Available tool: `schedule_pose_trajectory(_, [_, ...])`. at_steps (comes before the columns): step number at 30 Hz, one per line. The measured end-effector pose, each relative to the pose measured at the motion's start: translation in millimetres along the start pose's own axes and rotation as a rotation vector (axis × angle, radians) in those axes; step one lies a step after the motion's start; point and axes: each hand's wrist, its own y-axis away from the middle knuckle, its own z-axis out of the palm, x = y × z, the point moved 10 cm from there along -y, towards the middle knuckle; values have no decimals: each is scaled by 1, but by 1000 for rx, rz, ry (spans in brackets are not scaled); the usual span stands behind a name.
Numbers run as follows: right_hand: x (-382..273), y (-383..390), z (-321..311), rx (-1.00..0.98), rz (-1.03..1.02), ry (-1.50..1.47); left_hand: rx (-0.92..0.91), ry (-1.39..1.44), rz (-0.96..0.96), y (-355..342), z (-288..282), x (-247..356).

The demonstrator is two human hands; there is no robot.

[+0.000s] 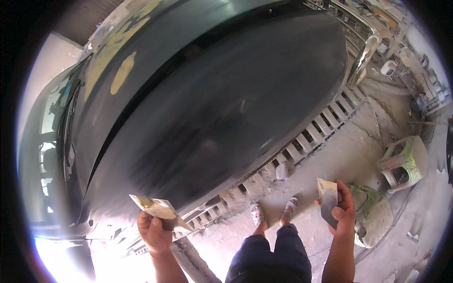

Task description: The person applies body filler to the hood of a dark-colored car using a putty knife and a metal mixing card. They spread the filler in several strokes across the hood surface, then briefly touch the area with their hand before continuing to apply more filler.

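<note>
My left hand [156, 235] is closed on a flat putty spreader [163, 209], thumb on top, with yellowish filler smeared along its face. In my right hand [346, 211] is a second putty spreader [327, 202], grey with a pale yellow far edge, pinched between thumb and fingers. Before me stretches a dark, matte car body [226, 104], its broad side panel dull and scuffed. Further up, a yellow filler patch [123, 73] marks the hood. Both spreaders are held apart from the panel; the left one overlaps its lower edge in the picture.
A slotted grate [302, 144] runs along the floor beside the car. Two dirty plastic stools, one upright [403, 162] and one nearer [373, 217], stand right of me. A windshield [45, 155] is at far left. Cluttered shelving [432, 96] lines the far right.
</note>
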Motion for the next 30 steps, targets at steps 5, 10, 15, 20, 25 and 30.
schedule_pose_trajectory(5, [-22, -22, 10, -60, 70, 152, 191, -57, 65, -17, 2, 0])
schedule_pose_trajectory(10, [-53, -40, 84, -284, -132, 557, 133, -3, 118, -27, -7, -5])
schedule_pose_trajectory(15, [-46, -48, 111, -411, -82, 306, 111, 52, 103, -24, -14, -15])
schedule_pose_trajectory(20, [-19, -37, 126, -431, 164, -304, -2, 68, 112, -21, 0, -5])
schedule_pose_trajectory(25, [-48, -6, 148, -325, -66, 100, 136, -18, -7, 9, 29, -24])
schedule_pose_trajectory(30, [-78, 55, 230, -460, -541, 924, -111, 273, -88, 50, 104, -22])
